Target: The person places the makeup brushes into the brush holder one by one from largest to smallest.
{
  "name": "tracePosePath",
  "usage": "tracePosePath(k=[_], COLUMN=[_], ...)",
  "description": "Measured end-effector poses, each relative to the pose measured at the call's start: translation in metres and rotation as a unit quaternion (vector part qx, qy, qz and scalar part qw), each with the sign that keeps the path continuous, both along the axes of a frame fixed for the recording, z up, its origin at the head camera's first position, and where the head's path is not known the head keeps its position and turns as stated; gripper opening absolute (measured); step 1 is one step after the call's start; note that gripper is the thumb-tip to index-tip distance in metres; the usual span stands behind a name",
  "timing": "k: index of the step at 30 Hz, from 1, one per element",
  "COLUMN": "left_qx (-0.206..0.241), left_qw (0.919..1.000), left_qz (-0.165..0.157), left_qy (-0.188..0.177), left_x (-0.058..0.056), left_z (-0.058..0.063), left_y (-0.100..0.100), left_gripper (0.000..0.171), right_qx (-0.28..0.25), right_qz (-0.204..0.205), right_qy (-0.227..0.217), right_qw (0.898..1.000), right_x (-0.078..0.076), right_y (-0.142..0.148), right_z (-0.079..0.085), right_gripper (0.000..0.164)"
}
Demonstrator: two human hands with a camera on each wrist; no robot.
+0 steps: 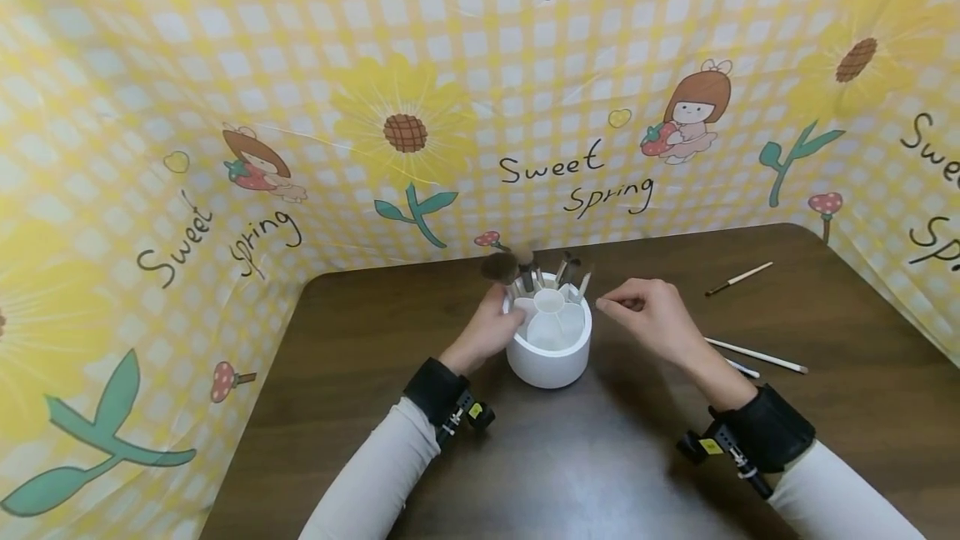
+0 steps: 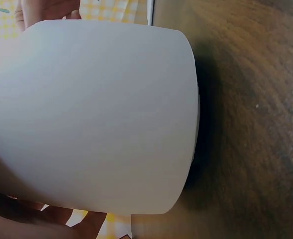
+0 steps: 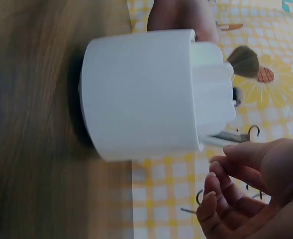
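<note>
A white round brush holder (image 1: 549, 367) stands upright on the table, its inside split into petal-shaped compartments. Several makeup brushes lean in the compartments at its back, among them a fluffy dark brush (image 1: 499, 267) on the left and a slim brush (image 1: 584, 283) on the right. My left hand (image 1: 487, 327) grips the holder's left side, thumb over the rim and fingers round the outer wall. Just right of the rim is my right hand (image 1: 652, 315), fingers loosely bent, thumb and forefinger close together with nothing visible between them. The right wrist view shows its thumb (image 3: 250, 152) near the slim brush.
On the right of the dark wooden table (image 1: 360, 440) lies a dark-tipped brush (image 1: 738, 279). Nearer, a long white-handled brush (image 1: 761, 356) and another white handle (image 1: 742, 368) lie partly behind the right forearm. A yellow checked cloth (image 1: 450, 23) hangs behind the table.
</note>
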State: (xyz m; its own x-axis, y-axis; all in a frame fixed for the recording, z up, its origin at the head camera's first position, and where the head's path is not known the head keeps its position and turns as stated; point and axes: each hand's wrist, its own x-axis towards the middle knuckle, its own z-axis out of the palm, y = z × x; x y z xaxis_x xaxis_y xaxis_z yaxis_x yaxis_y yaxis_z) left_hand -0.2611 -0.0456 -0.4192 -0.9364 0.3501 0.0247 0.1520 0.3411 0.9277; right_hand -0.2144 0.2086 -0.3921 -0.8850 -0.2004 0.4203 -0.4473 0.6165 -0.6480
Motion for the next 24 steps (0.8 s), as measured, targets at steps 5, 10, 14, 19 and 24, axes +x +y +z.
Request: tracePosePath(k=[5,10,14,19,24], left_qx=[0.005,0.016,0.01,0.009,0.012], left_qw=[1.0,0.9997,0.9997,0.9991,0.9994], left_qz=[-0.006,-0.005,0.008,0.018,0.01], left_qy=[0.003,0.015,0.022,0.038,0.031], left_x=[-0.002,-0.004,-0.005,-0.004,-0.005], left_z=[-0.002,-0.003,-0.005,-0.005,-0.006], left_y=[-0.001,0.0,0.001,0.002,0.003], left_gripper=[0.058,0.057,0.055,0.055,0.055], right_qx=[0.02,0.085,0.167,0.267,0.301], right_qz=[-0.038,-0.093,-0.125,-0.114,-0.093], right_qy=[0.021,0.0,-0.071,-0.165,-0.181], right_qw=[0.999,0.992,0.976,0.943,0.931], right_x=[-0.008,-0.03,-0.047,-0.06,-0.064], right_y=[0.03,0.079,0.121,0.155,0.167], right_z=[0.001,0.001,-0.003,-0.016,-0.03], right_gripper=[0.01,0.016,0.032,0.046,0.036])
